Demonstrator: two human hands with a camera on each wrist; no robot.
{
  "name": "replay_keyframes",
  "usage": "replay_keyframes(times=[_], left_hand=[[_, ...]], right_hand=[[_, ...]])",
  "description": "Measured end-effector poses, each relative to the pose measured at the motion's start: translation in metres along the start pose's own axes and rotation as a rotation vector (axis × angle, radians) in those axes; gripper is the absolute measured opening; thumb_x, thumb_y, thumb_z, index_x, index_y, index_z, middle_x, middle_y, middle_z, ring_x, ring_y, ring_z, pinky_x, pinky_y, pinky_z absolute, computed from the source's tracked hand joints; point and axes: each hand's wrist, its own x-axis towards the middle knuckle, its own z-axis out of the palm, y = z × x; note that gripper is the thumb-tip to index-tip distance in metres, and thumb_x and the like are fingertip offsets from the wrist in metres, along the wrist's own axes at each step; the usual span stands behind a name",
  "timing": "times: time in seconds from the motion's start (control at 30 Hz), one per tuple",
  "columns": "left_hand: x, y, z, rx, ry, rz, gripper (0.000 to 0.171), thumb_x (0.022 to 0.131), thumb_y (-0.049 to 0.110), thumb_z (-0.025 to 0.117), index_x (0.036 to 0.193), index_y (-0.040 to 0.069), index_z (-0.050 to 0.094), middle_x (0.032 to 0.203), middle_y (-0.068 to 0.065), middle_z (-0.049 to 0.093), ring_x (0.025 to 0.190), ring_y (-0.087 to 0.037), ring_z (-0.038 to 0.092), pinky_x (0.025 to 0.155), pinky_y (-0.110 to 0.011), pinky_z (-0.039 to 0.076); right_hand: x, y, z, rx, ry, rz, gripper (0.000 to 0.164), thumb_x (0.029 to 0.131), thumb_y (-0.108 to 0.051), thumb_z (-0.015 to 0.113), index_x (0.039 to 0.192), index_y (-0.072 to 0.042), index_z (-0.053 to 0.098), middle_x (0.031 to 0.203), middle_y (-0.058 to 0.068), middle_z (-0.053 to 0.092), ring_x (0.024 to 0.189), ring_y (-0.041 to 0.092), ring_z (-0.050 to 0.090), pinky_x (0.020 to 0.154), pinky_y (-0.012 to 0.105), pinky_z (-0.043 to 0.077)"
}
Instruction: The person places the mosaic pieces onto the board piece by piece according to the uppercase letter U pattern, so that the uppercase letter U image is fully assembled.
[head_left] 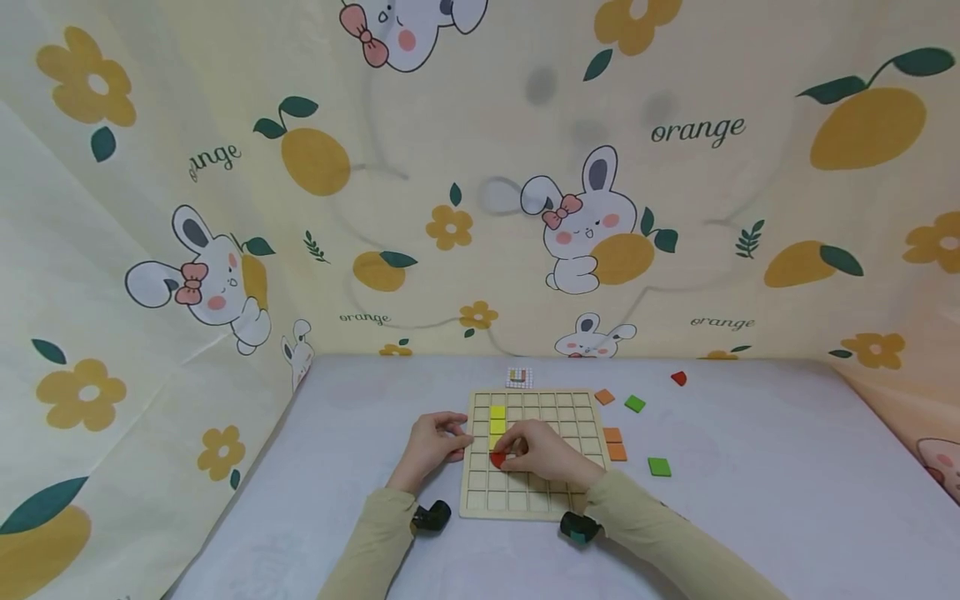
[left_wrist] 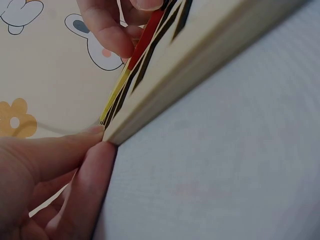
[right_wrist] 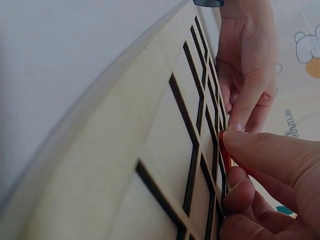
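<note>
Beige left sleeve [head_left: 375, 533], beige right sleeve [head_left: 671, 533]: a matching pair!
Plain, long fabric, softly creased, and down at the wrists it's all dark hardware: a compact black left camera [head_left: 432, 517], rounded at its end, and over on the other arm an equally stubby black right camera [head_left: 579, 527], showing off a small teal patch [head_left: 577, 538] low on its body!

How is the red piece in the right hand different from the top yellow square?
The red piece has a rounded edge, but the top yellow square has straight sides. The right hand pinches the red piece, while no hand touches the yellow square. The red piece is nearer the person; the yellow square is farther away. Both line up with the same column of the board.
</note>
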Motion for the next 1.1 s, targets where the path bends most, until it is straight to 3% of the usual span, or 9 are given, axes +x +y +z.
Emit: replay_keyframes(times=[0.43, 1.1], left_hand=[[-0.0006, -0.0001, -0.0016, 0.006, -0.011, 0.015, 0.039, 0.08, 0.005, 0.076, 0.118, 0.006, 0.066, 0.087, -0.007, 0.06, 0.058, -0.012, 0.06, 0.057, -0.027, 0.058], [0.0008, -0.0028, -0.0002, -0.005, -0.012, 0.025, 0.038, 0.08, 0.005, 0.076, 0.117, 0.006, 0.066, 0.087, -0.007, 0.06, 0.057, -0.011, 0.06, 0.057, -0.027, 0.058]], right_hand=[[0.004, 0.0017, 0.0013, 0.006, -0.009, 0.053, 0.017, 0.082, -0.01, 0.076, 0.098, -0.01, 0.072, 0.092, -0.003, 0.063, 0.071, 0.014, 0.051, 0.062, 0.024, 0.046], [-0.0017, 0.0031, -0.005, 0.037, -0.025, 0.01, 0.02, 0.083, -0.007, 0.074, 0.102, -0.006, 0.071, 0.094, 0.002, 0.064, 0.067, 0.012, 0.05, 0.058, 0.021, 0.044]])
